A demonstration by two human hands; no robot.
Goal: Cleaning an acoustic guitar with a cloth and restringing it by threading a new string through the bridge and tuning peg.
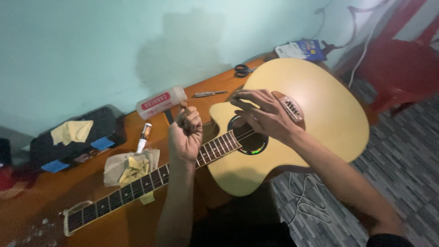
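Note:
A pale yellow acoustic guitar (320, 114) lies face up on an orange table (41, 201), its neck (123, 194) running toward the lower left. My left hand (185, 132) is a closed fist above the neck near the body, pinching what looks like a thin guitar string pulled upward. My right hand (260, 114) rests spread over the sound hole (249, 139), fingers on the body beside the brown bridge (289, 106).
A white tube-shaped bottle (160, 102), a thin metal tool (209, 94) and black scissors (243, 70) lie by the wall. Crumpled paper (130, 167) and a small white tube (143, 138) sit beside the neck. A black case (75, 137) holds cloths. Red chairs (400, 64) stand at right.

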